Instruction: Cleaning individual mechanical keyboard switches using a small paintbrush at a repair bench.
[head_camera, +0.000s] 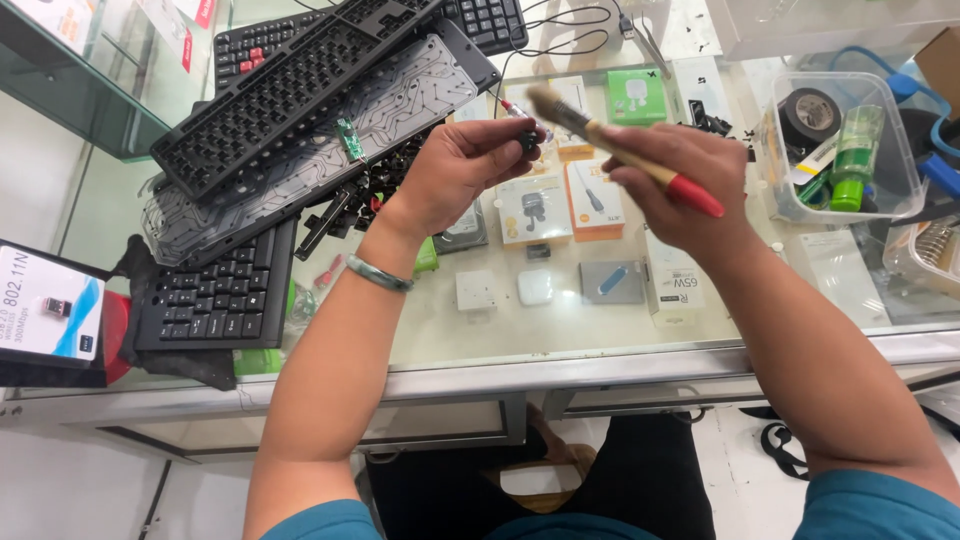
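My left hand (462, 170) is raised over the glass counter (560, 330) and pinches a small black part (527, 138) between its fingertips; a green bangle sits on that wrist. My right hand (690, 180) grips a paintbrush (610, 140) with a wooden handle and a red end. The bristles point left and almost touch the small black part. A black keyboard frame (290, 90) and a clear circuit membrane (330, 140) lie stacked at the far left, with loose black keys (350, 195) beside them.
Another black keyboard (215, 295) lies at the left. A clear plastic bin (835, 145) with a tape roll and a green bottle stands at the right. Small boxed gadgets show under the glass. A dark box (50, 310) rests at the left edge.
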